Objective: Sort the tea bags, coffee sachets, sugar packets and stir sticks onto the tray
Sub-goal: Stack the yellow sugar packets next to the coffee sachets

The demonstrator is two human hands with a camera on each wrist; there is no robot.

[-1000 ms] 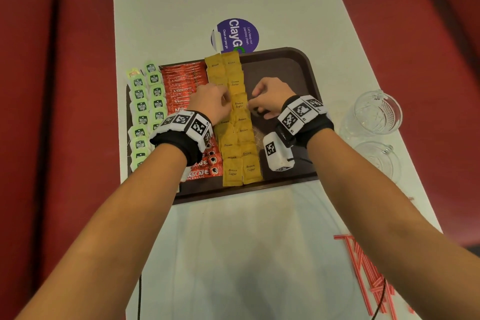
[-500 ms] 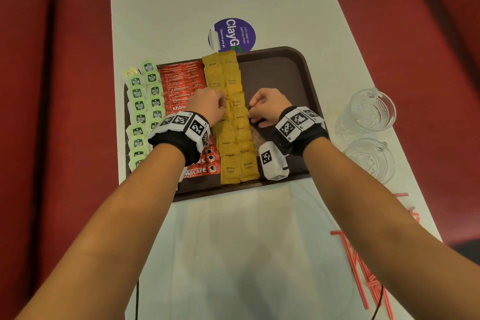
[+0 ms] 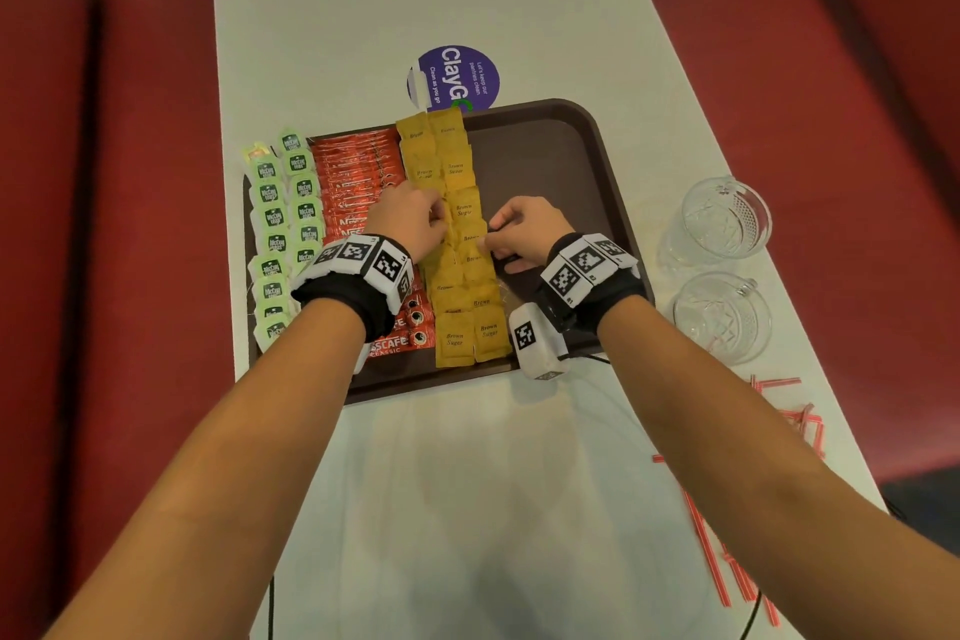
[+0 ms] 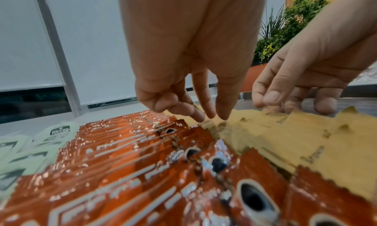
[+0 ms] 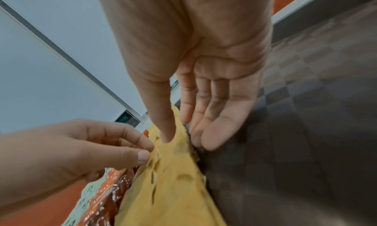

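Note:
On the brown tray (image 3: 545,146) lie columns of green tea bags (image 3: 280,224), red coffee sachets (image 3: 353,172) (image 4: 142,165) and yellow sugar packets (image 3: 457,203) (image 5: 173,189). My left hand (image 3: 441,224) (image 4: 213,116) pinches the left edge of a sugar packet (image 5: 158,150) mid-column between thumb and forefinger. My right hand (image 3: 485,244) (image 5: 183,140) has its thumb pressed on a packet. Its straight fingers (image 5: 212,132) lie against the column's right edge. Red-striped stir sticks (image 3: 727,535) lie on the table at the near right.
Two glass cups (image 3: 727,218) (image 3: 722,317) stand right of the tray. A purple round sticker (image 3: 457,78) sits behind it. The right part of the tray floor (image 5: 306,132) is bare. Red benches flank the narrow white table (image 3: 467,509).
Both hands stay on the sugar column and have edged slightly toward me along it. The packets between them look a little more closed up.

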